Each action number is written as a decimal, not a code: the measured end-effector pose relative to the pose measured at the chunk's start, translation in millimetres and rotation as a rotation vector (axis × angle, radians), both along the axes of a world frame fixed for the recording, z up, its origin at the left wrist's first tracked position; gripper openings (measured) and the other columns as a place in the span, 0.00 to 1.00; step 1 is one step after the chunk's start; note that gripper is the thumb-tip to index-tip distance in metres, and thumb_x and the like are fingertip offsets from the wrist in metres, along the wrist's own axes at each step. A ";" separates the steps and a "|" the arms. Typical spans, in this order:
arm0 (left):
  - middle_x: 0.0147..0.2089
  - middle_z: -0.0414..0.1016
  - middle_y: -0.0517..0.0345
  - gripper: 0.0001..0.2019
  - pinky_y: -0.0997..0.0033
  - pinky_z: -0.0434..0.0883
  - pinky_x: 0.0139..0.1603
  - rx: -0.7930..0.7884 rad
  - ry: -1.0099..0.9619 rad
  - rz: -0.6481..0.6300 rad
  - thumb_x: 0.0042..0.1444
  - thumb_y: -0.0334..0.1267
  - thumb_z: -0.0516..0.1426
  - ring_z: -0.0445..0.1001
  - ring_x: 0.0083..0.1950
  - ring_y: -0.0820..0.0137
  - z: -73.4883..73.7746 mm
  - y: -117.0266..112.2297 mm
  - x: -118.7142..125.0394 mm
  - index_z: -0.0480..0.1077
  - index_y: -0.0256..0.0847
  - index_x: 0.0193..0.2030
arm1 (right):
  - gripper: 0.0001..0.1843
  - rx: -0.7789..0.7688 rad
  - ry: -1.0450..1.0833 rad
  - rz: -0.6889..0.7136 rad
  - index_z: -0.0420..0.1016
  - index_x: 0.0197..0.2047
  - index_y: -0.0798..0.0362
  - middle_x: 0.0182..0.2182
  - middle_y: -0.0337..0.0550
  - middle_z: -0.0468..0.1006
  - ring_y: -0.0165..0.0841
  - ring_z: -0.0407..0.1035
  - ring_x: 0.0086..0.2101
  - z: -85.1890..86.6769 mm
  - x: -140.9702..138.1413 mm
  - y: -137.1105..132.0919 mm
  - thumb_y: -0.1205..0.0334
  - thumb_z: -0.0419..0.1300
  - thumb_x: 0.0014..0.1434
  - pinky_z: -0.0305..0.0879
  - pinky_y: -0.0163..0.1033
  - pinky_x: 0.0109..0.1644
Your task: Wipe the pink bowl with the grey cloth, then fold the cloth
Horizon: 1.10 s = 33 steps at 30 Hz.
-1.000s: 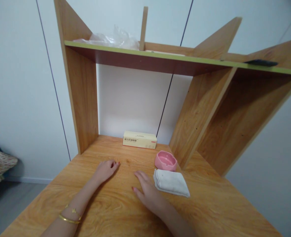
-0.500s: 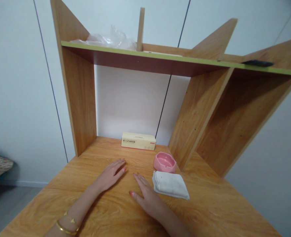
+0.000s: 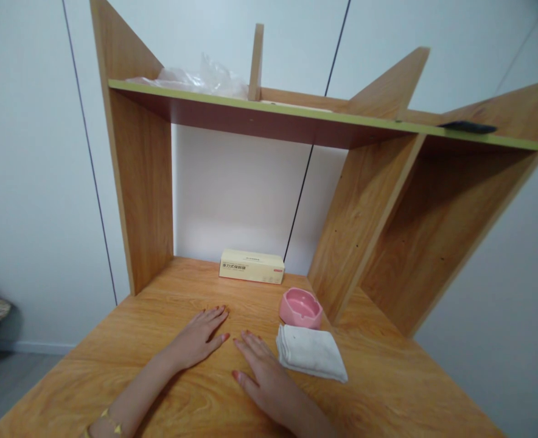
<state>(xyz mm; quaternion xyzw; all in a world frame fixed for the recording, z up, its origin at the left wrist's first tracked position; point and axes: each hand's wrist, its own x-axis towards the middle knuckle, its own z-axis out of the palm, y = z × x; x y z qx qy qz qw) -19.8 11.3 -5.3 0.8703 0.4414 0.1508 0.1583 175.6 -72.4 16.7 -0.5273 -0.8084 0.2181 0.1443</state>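
Observation:
My left hand [image 3: 196, 339] lies flat on the wooden desk [image 3: 127, 340] with its fingers stretched out and holds nothing. My right hand [image 3: 263, 373] rests flat beside it, fingers spread, also holding nothing. Just right of my right hand lies a folded white cloth [image 3: 311, 360], close to the fingers but apart from them. Behind the cloth stands a pink ashtray [image 3: 300, 308]. A long cream box [image 3: 251, 266] with printed text lies at the back of the desk against the wall.
A wooden hutch stands on the desk, with a green-edged shelf [image 3: 296, 112] overhead. Crumpled clear plastic [image 3: 196, 78] and a dark flat object [image 3: 467, 126] lie on that shelf. Upright side panels stand left [image 3: 145, 188] and right [image 3: 360, 213].
My left hand has uncurled from a loose fist and lies flat, now closer to the right hand. The view has tilted slightly upward and shifted.

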 end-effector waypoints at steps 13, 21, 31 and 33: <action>0.65 0.49 0.53 0.28 0.60 0.46 0.63 0.016 0.068 0.010 0.59 0.54 0.42 0.47 0.65 0.65 0.1 -0.8 1.6 0.52 0.41 0.62 | 0.29 -0.010 0.006 0.010 0.54 0.61 0.55 0.62 0.45 0.50 0.35 0.42 0.61 -0.5 2.3 1.0 0.54 0.48 0.58 0.39 0.44 0.63; 0.65 0.48 0.52 0.29 0.60 0.45 0.64 0.006 0.093 0.015 0.59 0.54 0.42 0.46 0.65 0.65 3.6 -2.8 3.3 0.52 0.39 0.62 | 0.28 -0.005 0.014 0.002 0.54 0.61 0.54 0.61 0.45 0.51 0.36 0.43 0.60 -0.5 2.4 0.0 0.54 0.48 0.58 0.40 0.44 0.63; 0.65 0.49 0.52 0.28 0.60 0.46 0.63 0.008 0.095 0.017 0.59 0.53 0.42 0.47 0.65 0.65 3.3 -2.3 3.0 0.52 0.40 0.62 | 0.28 -0.004 0.023 0.010 0.54 0.61 0.53 0.62 0.45 0.51 0.36 0.42 0.60 -1.7 3.5 1.1 0.55 0.48 0.58 0.39 0.44 0.63; 0.65 0.49 0.52 0.28 0.59 0.46 0.63 0.014 0.089 0.015 0.59 0.53 0.42 0.47 0.65 0.65 3.1 -2.2 3.2 0.52 0.40 0.62 | 0.28 -0.002 0.028 0.011 0.54 0.61 0.53 0.62 0.45 0.51 0.36 0.42 0.60 -2.1 4.1 1.5 0.55 0.49 0.58 0.40 0.44 0.63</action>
